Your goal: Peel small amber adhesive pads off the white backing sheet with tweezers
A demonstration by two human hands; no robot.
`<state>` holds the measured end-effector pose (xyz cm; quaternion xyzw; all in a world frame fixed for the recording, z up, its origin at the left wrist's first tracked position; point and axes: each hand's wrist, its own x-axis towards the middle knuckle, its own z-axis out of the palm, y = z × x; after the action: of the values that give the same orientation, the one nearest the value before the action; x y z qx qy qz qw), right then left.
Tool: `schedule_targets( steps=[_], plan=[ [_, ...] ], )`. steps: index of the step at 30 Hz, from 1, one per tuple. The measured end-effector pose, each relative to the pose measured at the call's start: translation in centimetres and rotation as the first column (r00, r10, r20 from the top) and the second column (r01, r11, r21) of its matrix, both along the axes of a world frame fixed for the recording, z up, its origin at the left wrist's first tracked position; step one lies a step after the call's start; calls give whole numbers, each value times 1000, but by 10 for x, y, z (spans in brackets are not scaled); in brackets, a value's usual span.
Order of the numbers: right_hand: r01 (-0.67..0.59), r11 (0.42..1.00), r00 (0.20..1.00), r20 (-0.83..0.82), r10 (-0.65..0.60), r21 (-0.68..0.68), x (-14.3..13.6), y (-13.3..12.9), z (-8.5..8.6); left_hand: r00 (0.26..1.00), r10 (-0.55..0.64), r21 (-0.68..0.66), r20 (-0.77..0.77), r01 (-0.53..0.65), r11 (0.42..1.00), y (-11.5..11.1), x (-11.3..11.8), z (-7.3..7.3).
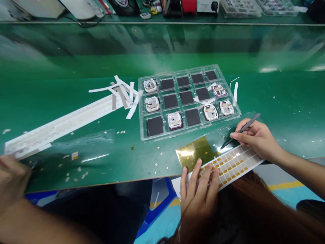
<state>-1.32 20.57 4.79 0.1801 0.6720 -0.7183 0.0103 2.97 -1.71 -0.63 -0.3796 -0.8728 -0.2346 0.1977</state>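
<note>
My left hand (200, 184) lies with spread fingers on a white sheet of small amber labels (232, 166), near the table's front edge. It presses the sheet's left part and touches the edge of a shiny gold film (194, 152). My right hand (261, 137) pinches dark tweezers (248, 123) above the sheet's right end. Their tip points down-left to the clear film beside the labels. Whether the tip holds anything is too small to tell.
Behind is a clear tray (142, 132) with black pads and several white-framed parts. A long white strip (63, 120) and paper scraps (124, 95) lie left. A co-worker's blurred hand (12, 174) is at far left. Tools and boxes (241, 8) stand on the back shelf.
</note>
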Motion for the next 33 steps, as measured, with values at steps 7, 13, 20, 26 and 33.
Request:
schedule_targets(
  steps=[7, 13, 20, 26, 33],
  plan=[
    [-15, 1000, 999, 31, 14, 20, 1, 1, -2, 1000, 21, 46, 4, -21, 999, 2, -1, -2],
    [-25, 999, 999, 47, 23, 36, 0, 2, -3, 999, -30, -41, -32, 28, 999, -4, -3, -3],
    [-24, 999, 999, 35, 25, -37, -1, 1, -4, 997, 68, 34, 25, -69, 997, 7, -1, -2],
    [22, 992, 1000, 10, -21, -125, 0, 4, -5, 994, 97, 118, 46, -102, 988, 15, -3, -5],
    [-18, 997, 999, -45, 21, 71, 0, 0, 0, 998, 61, 5, 21, -61, 998, 13, -7, -5]
  ],
)
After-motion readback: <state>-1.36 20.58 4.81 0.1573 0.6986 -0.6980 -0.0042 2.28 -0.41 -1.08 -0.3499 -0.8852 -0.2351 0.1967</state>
